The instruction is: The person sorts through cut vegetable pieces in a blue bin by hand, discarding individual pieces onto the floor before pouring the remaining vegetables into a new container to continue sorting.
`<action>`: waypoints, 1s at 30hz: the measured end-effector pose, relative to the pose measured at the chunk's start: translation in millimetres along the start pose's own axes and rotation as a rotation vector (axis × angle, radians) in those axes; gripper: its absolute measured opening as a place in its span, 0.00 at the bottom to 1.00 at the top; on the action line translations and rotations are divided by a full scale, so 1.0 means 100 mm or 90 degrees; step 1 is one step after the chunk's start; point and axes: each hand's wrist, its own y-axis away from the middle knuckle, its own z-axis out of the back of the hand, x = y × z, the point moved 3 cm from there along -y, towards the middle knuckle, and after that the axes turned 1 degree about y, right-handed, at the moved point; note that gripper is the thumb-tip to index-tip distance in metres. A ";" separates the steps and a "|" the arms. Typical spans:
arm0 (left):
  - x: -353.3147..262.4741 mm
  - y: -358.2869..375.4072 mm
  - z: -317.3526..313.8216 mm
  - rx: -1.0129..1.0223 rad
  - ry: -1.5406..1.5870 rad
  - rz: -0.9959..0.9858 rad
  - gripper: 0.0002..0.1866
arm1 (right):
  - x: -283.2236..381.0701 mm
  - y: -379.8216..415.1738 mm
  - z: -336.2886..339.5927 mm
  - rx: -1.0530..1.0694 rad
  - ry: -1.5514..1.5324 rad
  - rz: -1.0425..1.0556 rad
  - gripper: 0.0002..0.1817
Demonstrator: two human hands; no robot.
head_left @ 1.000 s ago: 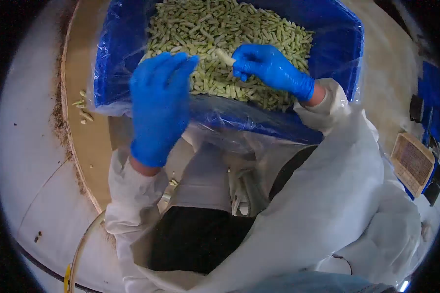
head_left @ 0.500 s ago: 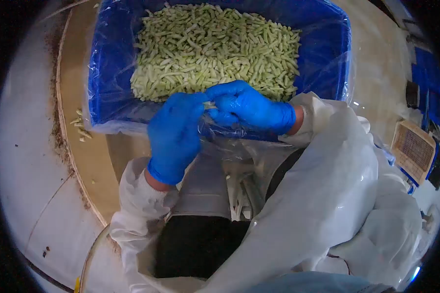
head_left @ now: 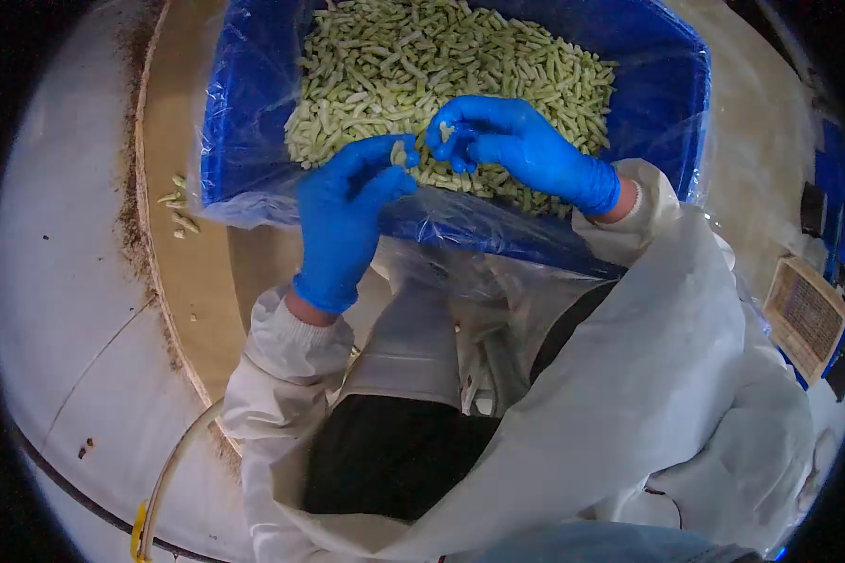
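Note:
A blue bin [head_left: 652, 141] lined with clear plastic holds a heap of pale green cut pieces [head_left: 451, 56]. Over its near side, my left hand [head_left: 347, 202] in a blue glove pinches a small pale green piece [head_left: 399, 153] between thumb and forefinger. To the right, my right hand [head_left: 526, 150], also gloved in blue, has another small pale piece [head_left: 446, 131] at its fingertips. The two hands are apart, with the heap showing between and behind them.
Several loose green pieces [head_left: 183, 211] lie on the brown board [head_left: 197, 300] left of the bin. A shallow framed tray [head_left: 803, 319] with a mesh-like surface is at the right. A pale hose [head_left: 174, 464] curves at the lower left.
My hands were together at the bin's near edge and have moved apart, the right one up over the heap. Separate pieces now show at their fingertips. The view has shifted, moving the bin right and up.

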 end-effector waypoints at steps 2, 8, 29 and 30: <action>-0.01 0.00 0.00 0.007 -0.041 -0.039 0.12 | -0.01 -0.01 -0.02 0.015 0.020 -0.015 0.09; 0.14 0.04 -0.06 0.027 -0.078 -0.016 0.10 | 0.07 0.02 -0.15 -0.048 0.258 0.052 0.10; 0.21 -0.03 0.29 0.014 -0.748 -0.342 0.12 | 0.92 3.25 2.16 -0.503 0.501 -0.441 0.22; 0.24 -0.02 0.31 0.026 -0.726 -0.335 0.12 | 0.90 3.43 2.22 -0.545 0.644 -0.505 0.22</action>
